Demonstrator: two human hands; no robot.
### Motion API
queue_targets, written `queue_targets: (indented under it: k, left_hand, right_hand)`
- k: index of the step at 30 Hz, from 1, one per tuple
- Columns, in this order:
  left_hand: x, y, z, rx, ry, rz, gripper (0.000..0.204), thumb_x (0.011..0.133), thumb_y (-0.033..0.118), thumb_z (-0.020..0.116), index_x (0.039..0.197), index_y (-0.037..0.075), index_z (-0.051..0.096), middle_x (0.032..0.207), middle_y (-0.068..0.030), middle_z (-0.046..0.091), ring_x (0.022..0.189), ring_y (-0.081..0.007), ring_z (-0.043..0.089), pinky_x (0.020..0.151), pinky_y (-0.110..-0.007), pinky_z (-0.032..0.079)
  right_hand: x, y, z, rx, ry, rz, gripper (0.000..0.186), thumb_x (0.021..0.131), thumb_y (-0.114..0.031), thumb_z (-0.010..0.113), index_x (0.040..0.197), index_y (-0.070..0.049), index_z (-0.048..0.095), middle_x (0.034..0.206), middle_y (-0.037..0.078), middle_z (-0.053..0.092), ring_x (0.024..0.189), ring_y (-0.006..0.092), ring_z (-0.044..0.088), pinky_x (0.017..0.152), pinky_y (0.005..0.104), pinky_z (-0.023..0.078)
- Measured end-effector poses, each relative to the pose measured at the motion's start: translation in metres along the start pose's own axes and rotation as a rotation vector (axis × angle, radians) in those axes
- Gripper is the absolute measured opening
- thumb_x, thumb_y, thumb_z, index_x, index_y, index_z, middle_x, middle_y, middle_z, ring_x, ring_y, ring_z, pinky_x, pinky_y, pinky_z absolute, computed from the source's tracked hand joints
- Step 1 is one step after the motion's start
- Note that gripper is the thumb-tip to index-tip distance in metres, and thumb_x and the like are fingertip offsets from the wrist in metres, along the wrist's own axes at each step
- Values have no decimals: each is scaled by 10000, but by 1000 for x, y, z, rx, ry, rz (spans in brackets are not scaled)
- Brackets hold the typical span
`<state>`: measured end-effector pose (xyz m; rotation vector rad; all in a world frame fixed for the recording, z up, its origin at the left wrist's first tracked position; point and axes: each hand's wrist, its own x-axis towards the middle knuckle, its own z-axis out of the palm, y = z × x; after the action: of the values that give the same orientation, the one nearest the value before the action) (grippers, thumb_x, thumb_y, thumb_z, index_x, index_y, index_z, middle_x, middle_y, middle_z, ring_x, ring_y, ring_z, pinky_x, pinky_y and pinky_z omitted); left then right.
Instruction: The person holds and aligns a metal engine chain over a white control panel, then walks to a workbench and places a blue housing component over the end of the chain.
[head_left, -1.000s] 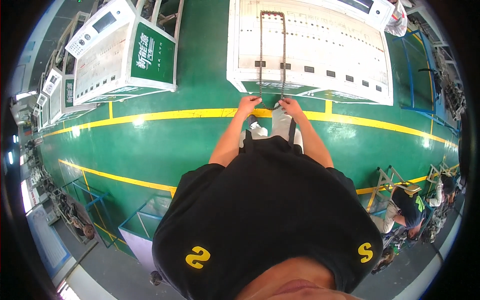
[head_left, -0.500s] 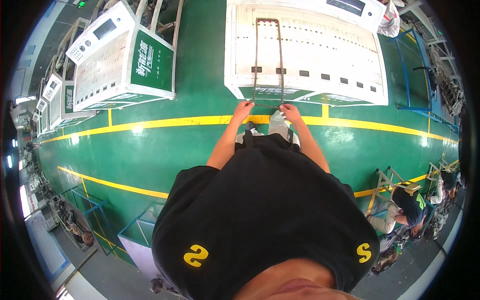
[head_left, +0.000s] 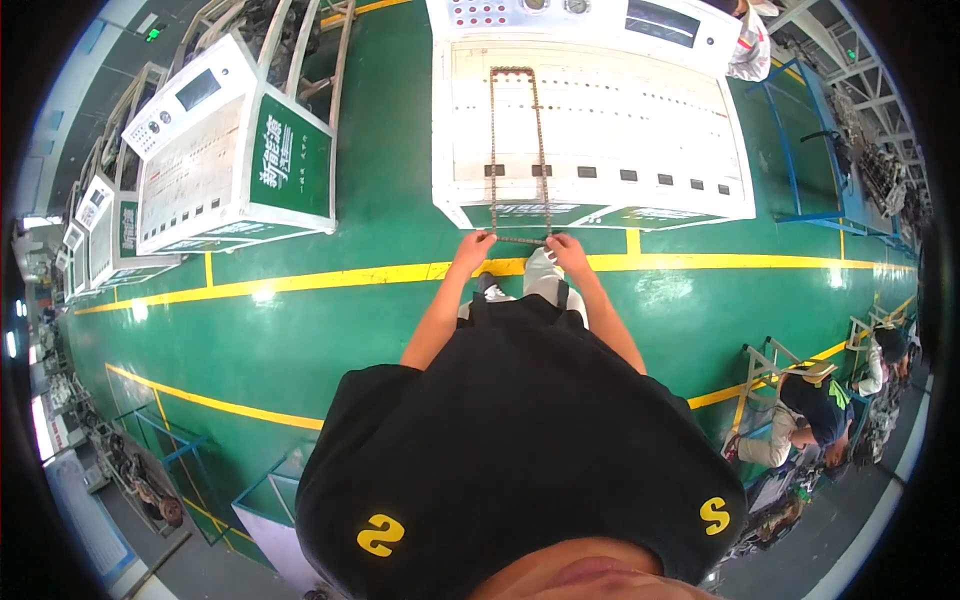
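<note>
A long dark metal chain [head_left: 493, 130] makes a narrow rectangular loop over the white panel of a test cabinet [head_left: 650, 130]. Its far end crosses a row of small sockets on the panel; two strands run from there down past the cabinet's near edge. At the near left corner of the loop, the closed fingers of my left hand [head_left: 475, 249] grip the chain. My right hand [head_left: 569, 255] pinches the near right corner. Between my hands the short near strand hangs almost level, in front of the cabinet and above the floor.
More white and green cabinets [head_left: 205, 150] stand in a row at left. Blue metal frames [head_left: 785, 150] are at right. A person [head_left: 815, 410] sits low at the right near a stool frame [head_left: 765, 365]. Yellow lines [head_left: 350, 278] cross the green floor [head_left: 390, 330].
The whole view has shifted, so cabinet, chain and hands appear lower and slightly left. Both hands keep their hold on the chain, and the loop keeps its shape.
</note>
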<state>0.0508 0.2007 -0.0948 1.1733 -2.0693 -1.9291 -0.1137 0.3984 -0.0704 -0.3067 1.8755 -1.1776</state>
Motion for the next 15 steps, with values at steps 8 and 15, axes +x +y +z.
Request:
queue_targets:
  k: [8, 15]
  left_hand:
    - [-10, 31, 0, -112, -64, -87, 319, 878, 282, 600, 997, -12, 623, 845, -46, 626, 716, -124, 555, 625, -288, 460]
    - [-6, 22, 1, -161, -51, -69, 315, 874, 287, 607, 999, -2, 615, 843, -47, 617, 715, -121, 551, 629, -280, 460]
  right_hand:
    - [-15, -14, -9, 105, 10, -13, 335, 916, -314, 576, 1002, 3, 637, 808, 45, 657, 733, 125, 592, 652, 286, 482]
    - [-2, -6, -5, -34, -6, -62, 362, 933, -335, 544, 991, 13, 626, 780, 41, 637, 711, 129, 585, 638, 291, 487]
